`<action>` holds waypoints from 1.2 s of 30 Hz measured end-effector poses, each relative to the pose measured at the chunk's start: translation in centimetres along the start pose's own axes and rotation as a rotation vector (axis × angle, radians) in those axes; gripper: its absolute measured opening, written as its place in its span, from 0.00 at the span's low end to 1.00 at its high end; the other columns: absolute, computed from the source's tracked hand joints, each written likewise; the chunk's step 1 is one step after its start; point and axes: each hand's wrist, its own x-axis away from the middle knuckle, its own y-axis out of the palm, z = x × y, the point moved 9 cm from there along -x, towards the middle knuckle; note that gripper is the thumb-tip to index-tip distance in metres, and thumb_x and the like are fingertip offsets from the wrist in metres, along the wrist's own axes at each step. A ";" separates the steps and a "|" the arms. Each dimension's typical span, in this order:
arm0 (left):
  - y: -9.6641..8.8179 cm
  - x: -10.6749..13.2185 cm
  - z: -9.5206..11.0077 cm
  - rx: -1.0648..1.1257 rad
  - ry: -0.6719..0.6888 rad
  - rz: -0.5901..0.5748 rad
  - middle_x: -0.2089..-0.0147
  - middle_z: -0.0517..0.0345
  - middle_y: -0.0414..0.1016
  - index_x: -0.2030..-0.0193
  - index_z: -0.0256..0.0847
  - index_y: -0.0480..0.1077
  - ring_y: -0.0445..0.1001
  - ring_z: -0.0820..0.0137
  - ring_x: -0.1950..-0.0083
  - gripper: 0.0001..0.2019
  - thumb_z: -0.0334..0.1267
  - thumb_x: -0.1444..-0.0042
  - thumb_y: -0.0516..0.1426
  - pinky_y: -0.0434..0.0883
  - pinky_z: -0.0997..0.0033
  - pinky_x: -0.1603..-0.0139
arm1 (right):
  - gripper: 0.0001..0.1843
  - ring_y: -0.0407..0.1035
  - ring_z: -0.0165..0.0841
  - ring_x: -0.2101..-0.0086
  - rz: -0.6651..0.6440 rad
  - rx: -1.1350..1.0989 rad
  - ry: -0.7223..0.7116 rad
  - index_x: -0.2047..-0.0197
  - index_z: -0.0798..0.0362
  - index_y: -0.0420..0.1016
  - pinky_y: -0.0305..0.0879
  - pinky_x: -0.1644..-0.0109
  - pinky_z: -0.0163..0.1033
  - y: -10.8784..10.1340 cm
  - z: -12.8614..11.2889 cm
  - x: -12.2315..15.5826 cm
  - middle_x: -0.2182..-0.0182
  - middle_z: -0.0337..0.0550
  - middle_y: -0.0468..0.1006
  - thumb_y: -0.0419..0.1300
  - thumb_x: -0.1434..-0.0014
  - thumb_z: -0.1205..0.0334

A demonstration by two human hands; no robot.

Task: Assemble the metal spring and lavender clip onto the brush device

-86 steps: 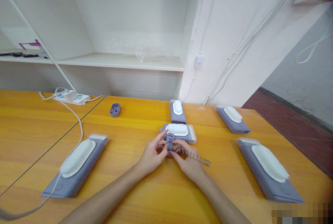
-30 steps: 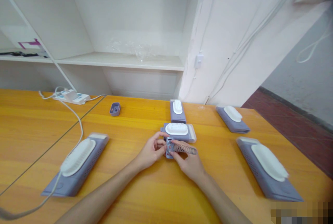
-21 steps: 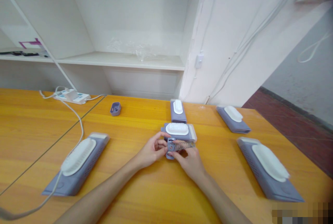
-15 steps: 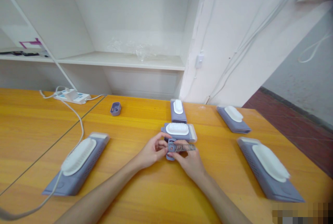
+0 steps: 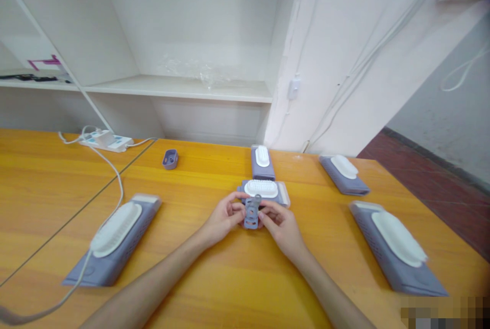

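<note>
Left hand (image 5: 225, 221) and right hand (image 5: 282, 223) pinch the bracket (image 5: 251, 218), each grip nearly closed. Light, even pressure should steady it

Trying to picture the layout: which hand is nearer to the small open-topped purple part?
Left. The left hand sits to the right of the open-topped purple part, closer to the person; the right hand is farther right.

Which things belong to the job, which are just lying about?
In the job:
slotted part, held by left hand, right hand at its edge
coil spring
likely small purple cup, five purple units

Lying about, apparently:
power strip
clear plastic
</note>
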 end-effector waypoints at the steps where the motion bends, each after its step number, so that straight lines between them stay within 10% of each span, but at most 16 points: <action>1: 0.1 0.0 0.0 -0.001 0.004 -0.001 0.71 0.56 0.72 0.51 0.38 0.60 0.73 0.69 0.69 0.22 0.41 0.52 0.60 0.67 0.71 0.66 | 0.15 0.72 0.32 0.74 -0.008 -0.009 0.012 0.58 0.53 0.70 0.70 0.67 0.38 0.0 0.1 -0.1 0.74 0.40 0.76 0.58 0.48 0.56; 36: 1.1 0.3 0.3 0.018 -0.022 -0.067 0.69 0.55 0.73 0.54 0.37 0.60 0.72 0.71 0.70 0.18 0.36 0.51 0.60 0.67 0.70 0.65 | 0.08 0.69 0.31 0.72 -0.144 -0.067 0.077 0.64 0.53 0.72 0.66 0.67 0.37 0.9 0.9 -0.1 0.72 0.40 0.75 0.60 0.49 0.61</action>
